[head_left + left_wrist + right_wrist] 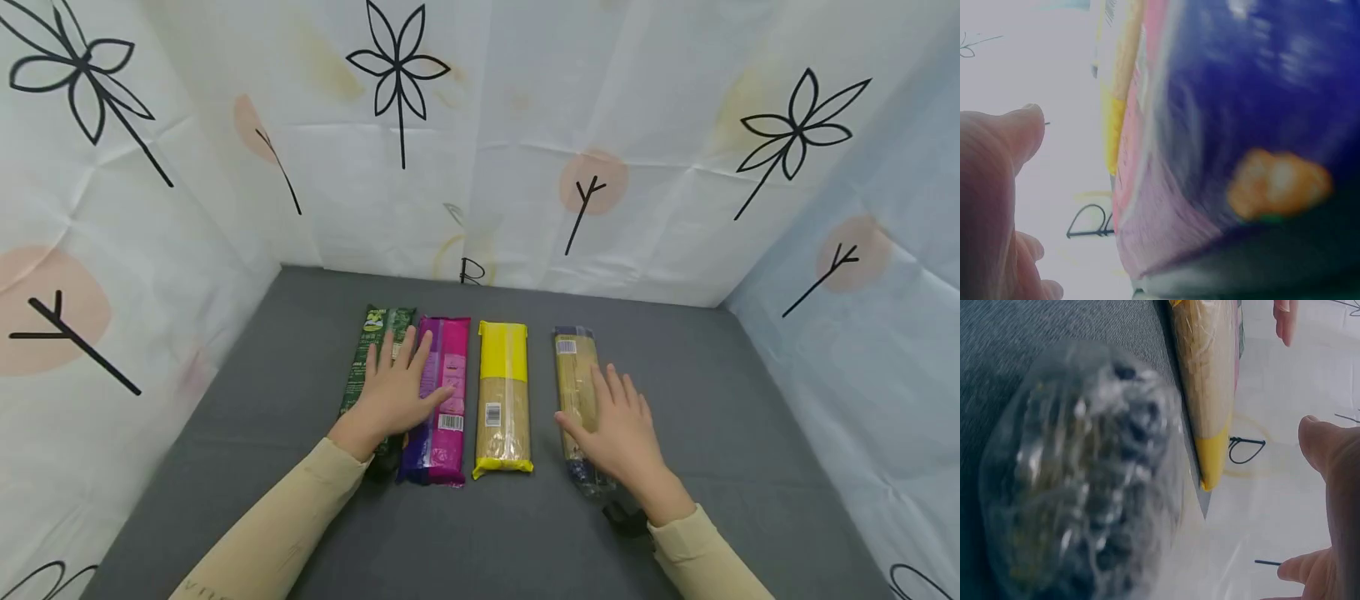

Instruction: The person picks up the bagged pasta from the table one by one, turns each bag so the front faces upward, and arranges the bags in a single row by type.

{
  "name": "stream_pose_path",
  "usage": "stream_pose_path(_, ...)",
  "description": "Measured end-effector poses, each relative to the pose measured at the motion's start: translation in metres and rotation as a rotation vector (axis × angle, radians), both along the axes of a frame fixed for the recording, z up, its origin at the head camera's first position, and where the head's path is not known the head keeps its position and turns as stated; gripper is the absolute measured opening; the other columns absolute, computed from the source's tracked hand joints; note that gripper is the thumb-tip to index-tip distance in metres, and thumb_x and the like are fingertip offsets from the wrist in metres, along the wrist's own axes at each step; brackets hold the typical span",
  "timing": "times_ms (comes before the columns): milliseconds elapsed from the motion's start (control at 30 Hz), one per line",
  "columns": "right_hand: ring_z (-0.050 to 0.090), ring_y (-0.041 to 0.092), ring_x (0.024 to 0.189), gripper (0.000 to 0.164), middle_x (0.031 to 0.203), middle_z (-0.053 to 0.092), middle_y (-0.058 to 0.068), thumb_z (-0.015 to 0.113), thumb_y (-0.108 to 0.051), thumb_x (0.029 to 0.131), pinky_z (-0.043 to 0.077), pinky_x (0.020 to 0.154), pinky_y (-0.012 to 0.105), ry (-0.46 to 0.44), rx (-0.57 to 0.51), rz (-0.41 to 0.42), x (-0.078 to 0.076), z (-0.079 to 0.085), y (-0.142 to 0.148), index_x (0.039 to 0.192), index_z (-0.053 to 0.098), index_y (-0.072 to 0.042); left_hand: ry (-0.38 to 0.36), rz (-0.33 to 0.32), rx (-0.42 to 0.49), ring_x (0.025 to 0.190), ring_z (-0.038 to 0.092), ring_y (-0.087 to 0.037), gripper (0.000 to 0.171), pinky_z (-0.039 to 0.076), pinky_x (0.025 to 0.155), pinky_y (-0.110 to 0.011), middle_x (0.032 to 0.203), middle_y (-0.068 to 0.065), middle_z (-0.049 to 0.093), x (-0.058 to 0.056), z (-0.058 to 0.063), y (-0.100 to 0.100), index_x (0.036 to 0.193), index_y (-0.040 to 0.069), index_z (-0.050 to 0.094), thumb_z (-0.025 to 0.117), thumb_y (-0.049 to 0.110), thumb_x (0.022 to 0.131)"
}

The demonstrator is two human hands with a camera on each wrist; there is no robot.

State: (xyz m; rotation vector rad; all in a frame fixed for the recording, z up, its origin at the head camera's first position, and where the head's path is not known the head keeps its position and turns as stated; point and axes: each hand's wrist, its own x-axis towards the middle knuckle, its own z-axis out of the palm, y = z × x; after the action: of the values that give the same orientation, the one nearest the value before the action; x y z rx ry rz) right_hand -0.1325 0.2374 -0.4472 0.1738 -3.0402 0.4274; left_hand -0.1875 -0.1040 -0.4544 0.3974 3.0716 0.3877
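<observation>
"Since I'm only watching from the far end of the feed, tell me: how far along are we?"

"As far as I can judge, the laying-out is there: four packets lie lengthwise, side by side on the grey counter [487, 542], and none is lifted. From left to right I read the green packet [358, 375], the purple packet [450, 371], the yellow packet [504, 396] and the blue-ended packet [576, 383]."

"Anything left to do, by your reckoning?"

"I can't say for certain. The spacing is uneven: the first three sit close together, while the blue-ended one is apart, past a wider gap."

"And my two hands, are they gripping?"

"Neither is. I see the left hand [393, 400] with fingers spread, grasping nothing, above the green and purple packets and hiding part of both. The right hand [622, 425] is just as released, its fingers fanned out over the right edge of the blue-ended packet."

"Are they touching the wrappers?"

"In both wrist views I see the thumb clear of the packets, so I'd call it hovering, though I can't rule out contact lower on the palm. The yellow one lies between the hands, under neither."
</observation>
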Motion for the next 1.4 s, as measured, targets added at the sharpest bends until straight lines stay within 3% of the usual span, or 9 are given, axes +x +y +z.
stream_pose_path(233,0.017,0.049,0.139,0.102,0.156,0.018,0.025,0.046,-0.076,0.085,0.018,0.105,0.067,-0.027,-0.053,0.019,0.002,0.002,0.006,0.156,0.015,-0.009,-0.003,-0.058,0.073,0.144,-0.012,-0.039,0.097,-0.004,0.111,-0.061,0.161,-0.012,-0.001,-0.008,0.005,0.020,0.157,0.021,0.002,0.042,0.074,0.087)
stream_pose_path(467,0.022,0.047,0.138,0.101,0.156,0.019,0.024,0.048,-0.073,0.086,0.023,0.102,0.069,-0.076,-0.130,0.007,0.005,0.004,0.008,0.156,0.012,-0.008,-0.013,-0.147,0.135,0.145,0.000,-0.037,0.095,0.002,0.113,-0.058,0.162,-0.006,0.006,-0.019,0.010,0.048,0.157,0.018,0.004,0.041,0.073,0.088)
stream_pose_path(633,0.025,0.046,0.138,0.100,0.155,0.021,0.023,0.052,-0.068,0.088,0.026,0.102,0.067,-0.094,-0.203,0.000,0.008,0.003,0.011,0.156,0.012,-0.007,-0.062,-0.187,0.220,0.146,0.004,-0.034,0.092,0.006,0.114,-0.056,0.162,-0.004,0.007,-0.028,0.010,0.069,0.157,0.020,0.004,0.038,0.073,0.090)
stream_pose_path(833,0.024,0.046,0.138,0.095,0.155,0.021,0.023,0.055,-0.061,0.090,0.027,0.101,0.068,-0.148,-0.343,-0.037,0.011,0.001,0.016,0.155,0.012,-0.007,-0.081,-0.191,0.318,0.145,0.009,-0.032,0.089,0.009,0.113,-0.056,0.161,0.000,0.011,-0.040,0.005,0.093,0.157,0.025,0.005,0.035,0.075,0.089)
stream_pose_path(1067,0.035,0.045,0.133,0.085,0.154,0.024,0.023,0.059,-0.048,0.093,0.039,0.098,0.059,-0.236,-0.519,-0.065,0.015,-0.003,0.024,0.155,0.016,-0.008,-0.103,-0.212,0.435,0.144,0.016,-0.030,0.087,0.012,0.113,-0.056,0.159,0.002,0.018,-0.051,0.001,0.119,0.157,0.025,0.012,0.038,0.074,0.089)
stream_pose_path(1233,0.041,0.042,0.129,0.084,0.151,0.029,0.024,0.061,-0.047,0.093,0.046,0.091,0.053,-0.289,-0.577,-0.114,0.020,-0.007,0.030,0.153,0.019,-0.006,-0.172,-0.214,0.554,0.143,0.020,-0.025,0.086,0.022,0.113,-0.049,0.158,0.001,0.024,-0.061,-0.002,0.136,0.156,0.025,0.015,0.042,0.072,0.089)
stream_pose_path(1400,0.048,0.034,0.121,0.087,0.143,0.041,0.023,0.069,-0.045,0.088,0.050,0.087,0.044,-0.337,-0.671,-0.192,0.025,-0.016,0.032,0.150,0.025,-0.002,-0.231,-0.175,0.684,0.141,0.027,-0.022,0.083,0.027,0.111,-0.043,0.157,-0.003,0.027,-0.073,-0.010,0.153,0.156,0.018,0.020,0.053,0.060,0.092)
